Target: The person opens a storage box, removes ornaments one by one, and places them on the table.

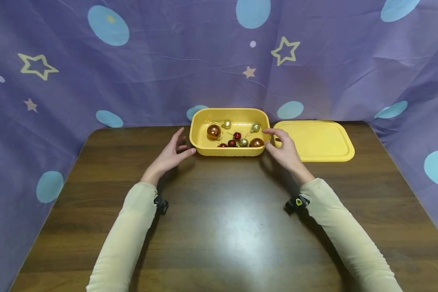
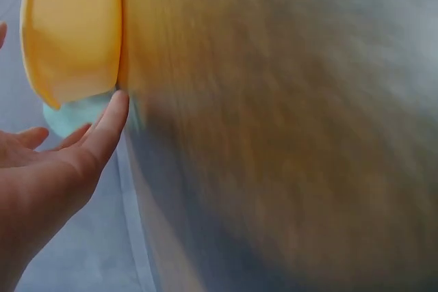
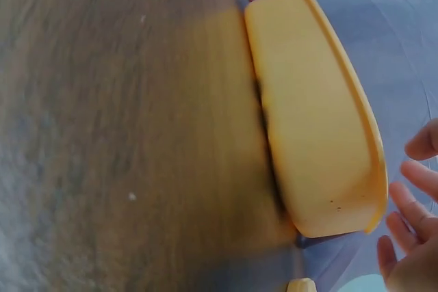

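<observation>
A yellow plastic box (image 1: 230,152) stands at the far side of the table. Inside lie small Christmas baubles: copper ones (image 1: 213,132), dark red ones (image 1: 237,136) and pale gold ones (image 1: 254,128). My left hand (image 1: 168,156) is at the box's left end, fingers spread and thumb close to the lower corner. At the opposite end, my right hand (image 1: 285,153) has its fingertips right at the rim, thumb and fingers apart. The left wrist view shows the box wall (image 2: 72,32) just beyond my fingertips. In the right wrist view, loosely bent fingers (image 3: 410,206) flank the box.
A yellow lid (image 1: 314,140) lies flat on the table right of the box, partly behind my right hand. The brown wooden table (image 1: 219,194) ends at a purple curtain (image 1: 160,81) with stars and blue spots. Each wrist wears a small black camera (image 1: 297,202).
</observation>
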`<action>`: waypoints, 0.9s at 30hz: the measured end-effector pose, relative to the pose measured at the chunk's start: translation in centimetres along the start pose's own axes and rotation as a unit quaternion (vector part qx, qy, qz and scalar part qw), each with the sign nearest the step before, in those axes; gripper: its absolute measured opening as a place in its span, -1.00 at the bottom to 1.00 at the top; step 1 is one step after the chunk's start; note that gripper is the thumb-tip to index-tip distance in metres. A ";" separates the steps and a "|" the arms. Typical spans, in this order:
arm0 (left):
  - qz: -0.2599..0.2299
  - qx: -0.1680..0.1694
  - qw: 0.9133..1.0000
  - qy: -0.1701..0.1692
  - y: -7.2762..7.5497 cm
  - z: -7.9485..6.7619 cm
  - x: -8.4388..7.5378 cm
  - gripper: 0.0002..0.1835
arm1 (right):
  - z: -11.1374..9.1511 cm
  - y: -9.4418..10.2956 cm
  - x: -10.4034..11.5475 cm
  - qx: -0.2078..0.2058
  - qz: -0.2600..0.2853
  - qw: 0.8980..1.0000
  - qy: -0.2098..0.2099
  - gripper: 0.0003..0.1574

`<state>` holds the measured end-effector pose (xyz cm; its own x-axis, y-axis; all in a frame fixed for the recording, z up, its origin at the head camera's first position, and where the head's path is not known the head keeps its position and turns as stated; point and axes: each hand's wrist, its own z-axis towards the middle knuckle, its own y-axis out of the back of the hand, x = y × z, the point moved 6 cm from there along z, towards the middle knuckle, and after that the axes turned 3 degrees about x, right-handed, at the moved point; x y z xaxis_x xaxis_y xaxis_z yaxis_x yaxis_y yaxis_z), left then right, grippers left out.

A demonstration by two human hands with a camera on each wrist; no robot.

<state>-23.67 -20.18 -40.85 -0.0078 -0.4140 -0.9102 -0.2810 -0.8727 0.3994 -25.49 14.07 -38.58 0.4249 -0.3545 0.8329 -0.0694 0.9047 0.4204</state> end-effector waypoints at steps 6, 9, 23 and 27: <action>0.006 -0.003 1.000 -0.001 -0.4 1.0 -0.1 0.02 | 0.5 -0.7 -0.1 0.001 -0.017 0.999 0.032 -0.56; 0.005 -0.004 1.000 -0.011 -0.3 1.7 -0.2 0.04 | 0.8 -1.2 -0.5 0.022 -0.014 0.999 0.028 -0.54; 0.002 0.064 0.998 0.003 -0.8 4.2 -1.0 0.17 | 1.4 -0.8 -0.6 0.048 -0.065 0.995 0.050 -0.55; 0.002 0.074 0.997 0.014 -0.9 4.1 -1.7 0.18 | 1.8 -1.1 -0.2 0.064 -0.111 0.991 0.049 -0.62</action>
<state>-27.29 -17.66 -40.11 0.0171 -0.4261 -0.9045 -0.4193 -0.8243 0.3804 -27.15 12.71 -38.60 0.5271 -0.5110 0.6790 -0.0755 0.7677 0.6363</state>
